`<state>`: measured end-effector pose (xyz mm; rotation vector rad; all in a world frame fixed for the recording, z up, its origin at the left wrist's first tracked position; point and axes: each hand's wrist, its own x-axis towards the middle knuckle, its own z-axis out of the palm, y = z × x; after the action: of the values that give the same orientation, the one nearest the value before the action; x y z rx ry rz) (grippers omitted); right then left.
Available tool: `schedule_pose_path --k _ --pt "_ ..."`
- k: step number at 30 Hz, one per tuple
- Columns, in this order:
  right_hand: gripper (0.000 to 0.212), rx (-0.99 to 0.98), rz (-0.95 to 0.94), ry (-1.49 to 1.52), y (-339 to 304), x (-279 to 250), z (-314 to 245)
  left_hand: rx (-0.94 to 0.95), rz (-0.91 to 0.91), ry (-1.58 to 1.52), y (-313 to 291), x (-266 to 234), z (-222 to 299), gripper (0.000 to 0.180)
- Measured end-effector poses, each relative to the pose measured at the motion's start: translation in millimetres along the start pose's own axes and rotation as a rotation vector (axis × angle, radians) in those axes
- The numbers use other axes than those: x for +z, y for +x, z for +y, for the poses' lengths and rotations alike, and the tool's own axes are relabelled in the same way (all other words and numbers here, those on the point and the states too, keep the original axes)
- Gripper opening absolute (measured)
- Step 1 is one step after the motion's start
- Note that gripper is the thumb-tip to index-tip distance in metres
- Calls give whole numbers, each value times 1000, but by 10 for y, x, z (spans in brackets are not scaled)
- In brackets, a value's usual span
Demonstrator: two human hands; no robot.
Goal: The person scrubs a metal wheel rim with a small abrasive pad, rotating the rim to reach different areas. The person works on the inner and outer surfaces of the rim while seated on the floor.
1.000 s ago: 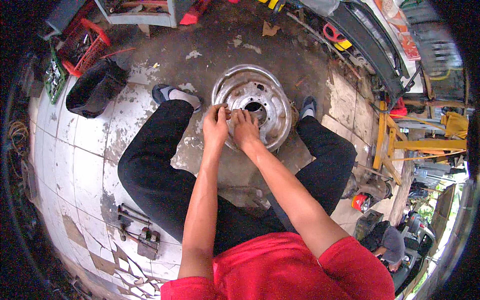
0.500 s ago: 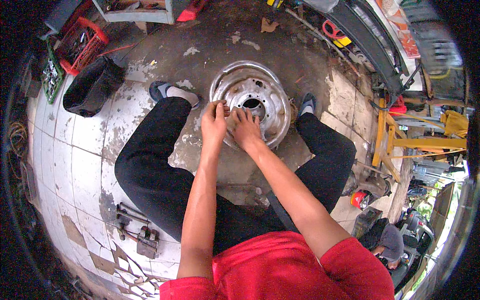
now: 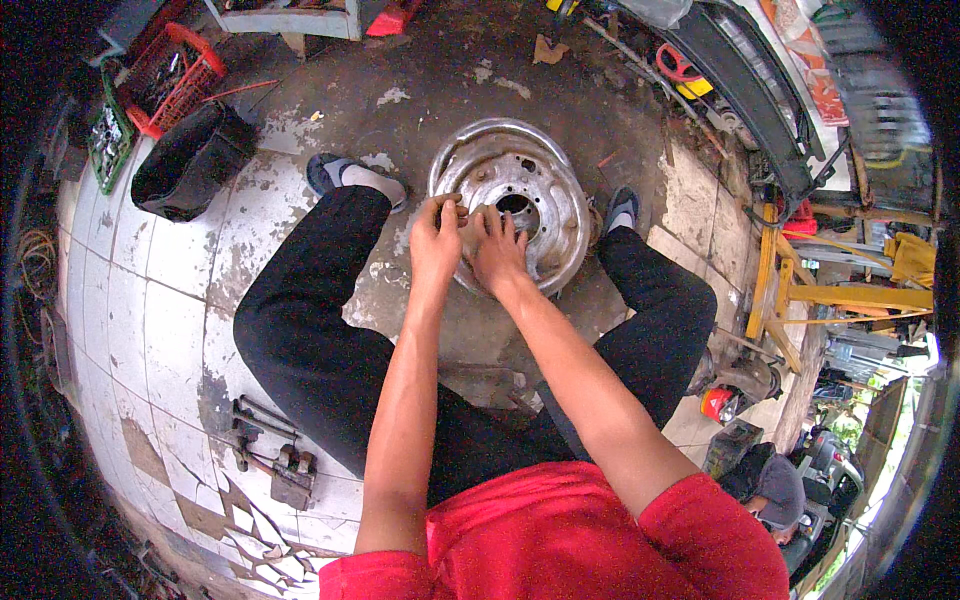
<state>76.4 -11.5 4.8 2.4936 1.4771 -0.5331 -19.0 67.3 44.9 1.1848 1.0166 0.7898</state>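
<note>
Wheel rim, bare scuffed metal, sits face up between the person's two shoes, its round centre hole showing just past the right hand. That hand lies over the near left part of the rim, palm down, fingers a little spread – whether anything is under it, I cannot tell. Beside it, at the rim's left edge, the left hand is narrow, thumb and curled fingers close together; whether they pinch something small, I cannot tell. Black trousers flank the rim, knees bent outward. On the white tiles to the left lie some metal tools, near the trouser leg. Over to the right rests a red and black round object. Farther off – a black open container at the upper left, with a red basket and a green tray beyond it, and a yellow frame at the far right
</note>
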Motion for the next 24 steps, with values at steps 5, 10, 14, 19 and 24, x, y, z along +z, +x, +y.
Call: schedule_pose_path --k 5,10,14,19,24 --pt "65 -2 -85 21 -33 -111 87 10 23 25 -17 -18 22 26" --pt "72 -27 -143 -94 -83 -78 133 -10 16 -16 3 18 2 26" --pt "69 -31 -79 -44 -5 -117 110 -16 9 31 -18 24 32 26" --pt "69 -22 -64 -88 118 -123 100 -11 19 94 -27 -1 101 26" --pt "76 -63 -49 -105 47 -80 136 -13 10 11 8 10 22 26"
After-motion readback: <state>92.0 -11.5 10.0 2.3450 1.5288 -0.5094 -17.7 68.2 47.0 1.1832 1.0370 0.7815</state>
